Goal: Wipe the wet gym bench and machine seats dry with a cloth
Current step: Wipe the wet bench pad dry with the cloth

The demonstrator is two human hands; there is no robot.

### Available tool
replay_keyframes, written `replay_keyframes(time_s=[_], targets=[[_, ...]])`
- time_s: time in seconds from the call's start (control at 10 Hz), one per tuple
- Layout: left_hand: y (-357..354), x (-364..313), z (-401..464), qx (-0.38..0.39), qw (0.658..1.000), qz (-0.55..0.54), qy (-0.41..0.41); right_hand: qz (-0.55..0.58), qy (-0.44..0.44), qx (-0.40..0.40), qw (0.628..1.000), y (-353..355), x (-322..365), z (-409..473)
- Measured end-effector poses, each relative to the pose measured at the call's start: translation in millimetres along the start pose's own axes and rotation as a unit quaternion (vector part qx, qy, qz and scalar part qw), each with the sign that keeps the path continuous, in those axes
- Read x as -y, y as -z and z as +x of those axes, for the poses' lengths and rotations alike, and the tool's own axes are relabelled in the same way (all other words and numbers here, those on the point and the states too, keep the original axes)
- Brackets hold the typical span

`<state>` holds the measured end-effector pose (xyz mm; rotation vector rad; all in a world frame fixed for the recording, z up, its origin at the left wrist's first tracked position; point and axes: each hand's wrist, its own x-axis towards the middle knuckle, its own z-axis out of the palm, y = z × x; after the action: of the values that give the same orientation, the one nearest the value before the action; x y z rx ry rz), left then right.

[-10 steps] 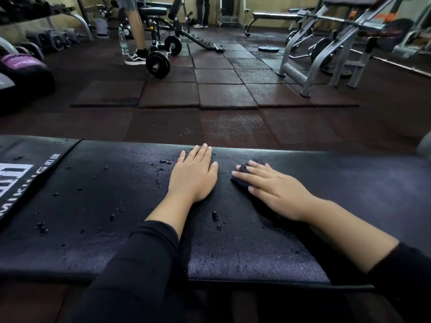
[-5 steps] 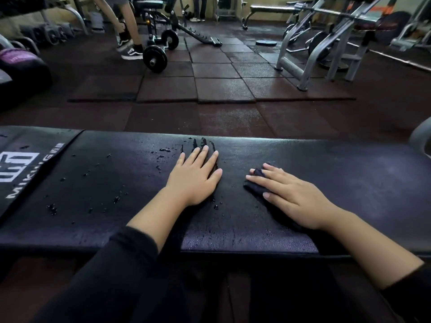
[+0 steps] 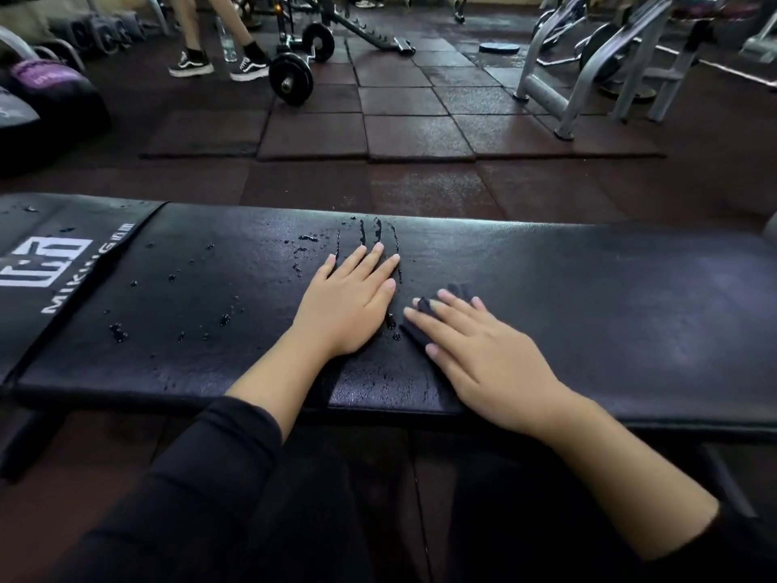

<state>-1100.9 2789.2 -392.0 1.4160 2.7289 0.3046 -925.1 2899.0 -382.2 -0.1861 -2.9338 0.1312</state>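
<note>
— So, where is the cloth (image 3: 424, 326)?
— Flat on the black gym bench (image 3: 588, 313), near the middle of the pad. It is dark and mostly hidden under the right hand (image 3: 479, 351); only its left edge and a bit beyond the fingertips show.
— How does that hand lie on it?
— Palm down, fingers straight and slightly spread, pressing the cloth onto the pad. Nothing is curled around it.
— And the left hand (image 3: 349, 305)?
— Also flat on the pad, just left of the cloth, fingers extended and close together, holding nothing. Its thumb side sits very near the right hand's fingertips, though I cannot tell whether they touch.
— Where is the bench wet?
— Water droplets (image 3: 223, 319) lie scattered to the left of the left hand. Thin wet streaks (image 3: 376, 231) run from its fingertips toward the far edge of the pad, and fine beads sit between the two wrists near the front edge. The stretch to the right of the right hand looks matte, with no visible drops.
— Anything else in view?
— A white logo (image 3: 42, 263) on the adjoining pad at the left. Across the rubber floor tiles (image 3: 416, 132) there is a loaded barbell (image 3: 292, 77), a person's legs in black sneakers (image 3: 191, 63) beside a clear bottle (image 3: 228, 42), and a grey machine frame (image 3: 588, 69) at the right.
</note>
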Motion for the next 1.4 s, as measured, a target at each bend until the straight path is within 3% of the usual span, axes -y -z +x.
replay_keyframes(time_s=[0.2, 0.4, 0.5, 0.6, 0.7, 0.8, 0.9, 1.0, 1.1, 1.3, 1.4], targets=[[1, 1, -1, 0.0, 1.0, -0.005, -0.001, -0.03, 0.083, 0.048, 0.995, 13, -37, -54], [0, 1, 1, -0.001, 1.0, -0.001, 0.002, 0.023, -0.073, 0.068, 0.995, 20, -79, -15], [-1, 1, 2, -0.007, 1.0, -0.001, -0.001, -0.005, -0.089, 0.057, 0.994, 4, -38, 17], [-2, 1, 2, -0.012, 1.0, 0.002, -0.001, -0.031, -0.026, 0.001, 0.999, -7, 13, 8], [-2, 3, 2, -0.015, 1.0, -0.003, -0.003, -0.028, 0.029, -0.002, 0.999, -6, 24, -28], [-2, 4, 2, -0.01, 1.0, -0.007, -0.001, -0.036, 0.064, 0.02, 0.997, 4, -5, -55], [-2, 4, 2, -0.008, 1.0, -0.007, -0.001, -0.039, 0.01, 0.063, 0.997, 15, -49, -58], [-1, 3, 2, -0.006, 1.0, -0.009, 0.001, 0.006, -0.075, 0.055, 0.996, 22, -73, -34], [-1, 1, 2, -0.005, 1.0, -0.008, 0.002, -0.001, -0.114, 0.048, 0.992, 12, -56, 1], [-2, 3, 2, -0.009, 1.0, 0.005, 0.002, -0.03, 0.003, 0.001, 1.0, -5, 22, -7], [-1, 4, 1, -0.004, 1.0, -0.01, 0.004, -0.023, 0.052, 0.009, 0.998, 0, 10, -42]])
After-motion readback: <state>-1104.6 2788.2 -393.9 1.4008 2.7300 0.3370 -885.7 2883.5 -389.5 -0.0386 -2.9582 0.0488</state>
